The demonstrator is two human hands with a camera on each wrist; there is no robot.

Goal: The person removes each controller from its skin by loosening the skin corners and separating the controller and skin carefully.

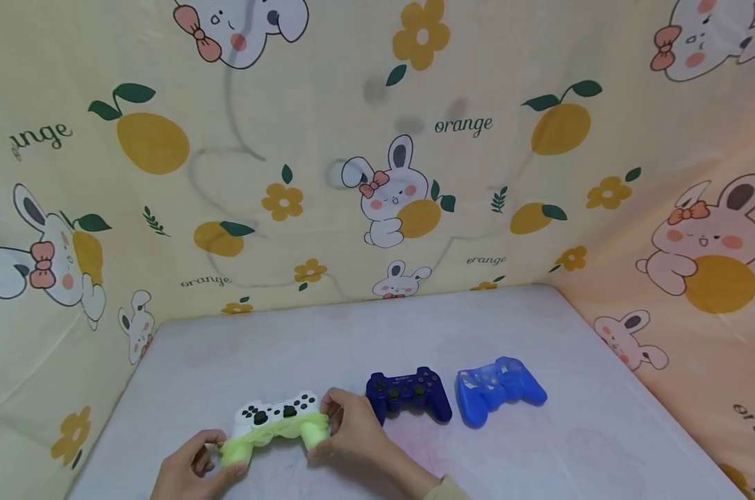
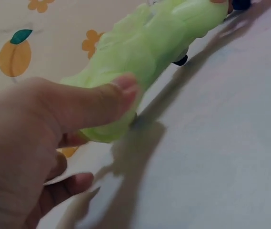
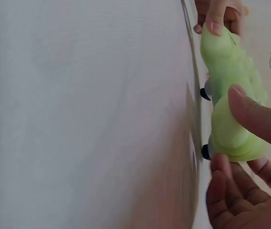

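Observation:
A white game controller [image 1: 277, 410] with black sticks and buttons is in front of me in the head view. A light green soft controller cover [image 1: 271, 432] wraps its near side and both grips, while the button face shows bare. My left hand [image 1: 192, 467] pinches the cover at the left grip, its thumb [image 2: 125, 90] pressed on the green surface in the left wrist view. At the right grip, my right hand [image 1: 355, 434] holds cover and controller between thumb and fingers. The right wrist view shows the cover's [image 3: 235, 76] underside, with black parts of the controller peeking out beside it.
Just right of my right hand lies a dark blue controller [image 1: 410, 390]. Beside it rests a bright blue controller cover [image 1: 501, 390]. The pale tabletop [image 1: 577, 444] is bordered by a patterned cloth wall [image 1: 327, 139] at the back and sides.

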